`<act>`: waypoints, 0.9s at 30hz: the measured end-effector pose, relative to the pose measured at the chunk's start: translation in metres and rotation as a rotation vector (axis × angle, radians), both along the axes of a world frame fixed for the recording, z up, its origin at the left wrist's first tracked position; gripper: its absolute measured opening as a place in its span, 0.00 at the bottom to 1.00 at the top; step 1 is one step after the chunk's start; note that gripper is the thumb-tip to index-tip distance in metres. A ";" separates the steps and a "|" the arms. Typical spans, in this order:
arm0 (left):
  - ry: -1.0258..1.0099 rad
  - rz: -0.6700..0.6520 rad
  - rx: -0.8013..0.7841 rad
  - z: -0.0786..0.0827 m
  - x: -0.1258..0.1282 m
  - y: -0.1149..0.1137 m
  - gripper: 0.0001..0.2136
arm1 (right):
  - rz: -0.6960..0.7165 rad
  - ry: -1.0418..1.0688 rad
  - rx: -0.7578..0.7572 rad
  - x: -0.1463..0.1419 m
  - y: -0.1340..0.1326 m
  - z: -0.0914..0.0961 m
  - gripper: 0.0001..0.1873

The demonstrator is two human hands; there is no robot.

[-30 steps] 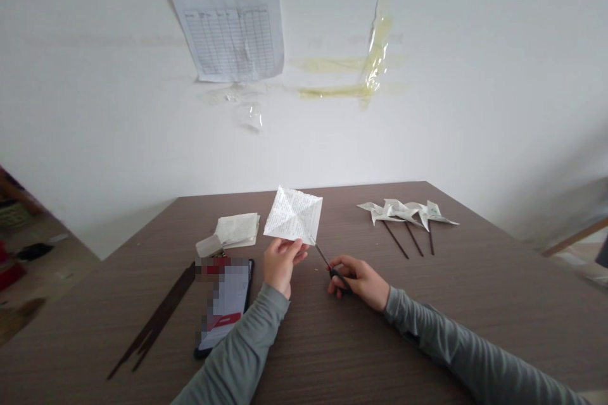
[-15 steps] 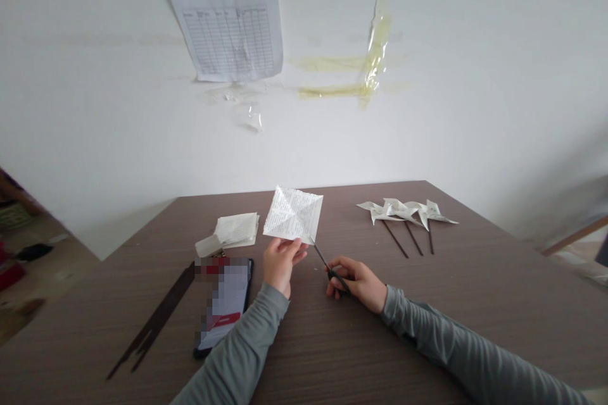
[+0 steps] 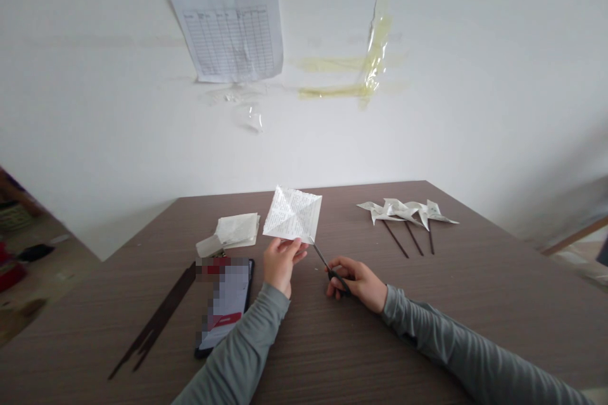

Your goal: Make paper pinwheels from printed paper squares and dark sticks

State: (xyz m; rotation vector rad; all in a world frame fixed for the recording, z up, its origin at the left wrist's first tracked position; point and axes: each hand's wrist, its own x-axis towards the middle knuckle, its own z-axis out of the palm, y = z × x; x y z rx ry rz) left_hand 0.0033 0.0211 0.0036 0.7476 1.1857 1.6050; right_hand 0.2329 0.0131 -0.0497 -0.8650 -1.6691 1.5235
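Observation:
My left hand (image 3: 281, 262) pinches the lower corner of a creased square of printed paper (image 3: 292, 215) and holds it up above the brown table (image 3: 427, 304). My right hand (image 3: 357, 280) is closed on the black handles of a pair of scissors (image 3: 327, 262). The scissor tips meet the paper's lower right corner, just right of my left thumb. Both arms wear grey sleeves.
A phone (image 3: 224, 302) lies left of my left arm, with dark thin sticks (image 3: 156, 319) beside it. A stack of folded papers (image 3: 234, 231) sits behind the phone. Three paper pinwheels on sticks (image 3: 408, 215) lie at the back right. A printed sheet (image 3: 230, 35) hangs on the wall.
My right hand with the scissors has shifted very slightly left towards the paper. The left hand and paper stay almost still.

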 end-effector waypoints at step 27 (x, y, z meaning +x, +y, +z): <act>-0.025 0.005 0.021 0.003 0.002 -0.002 0.16 | 0.009 0.044 -0.011 0.002 0.002 -0.005 0.37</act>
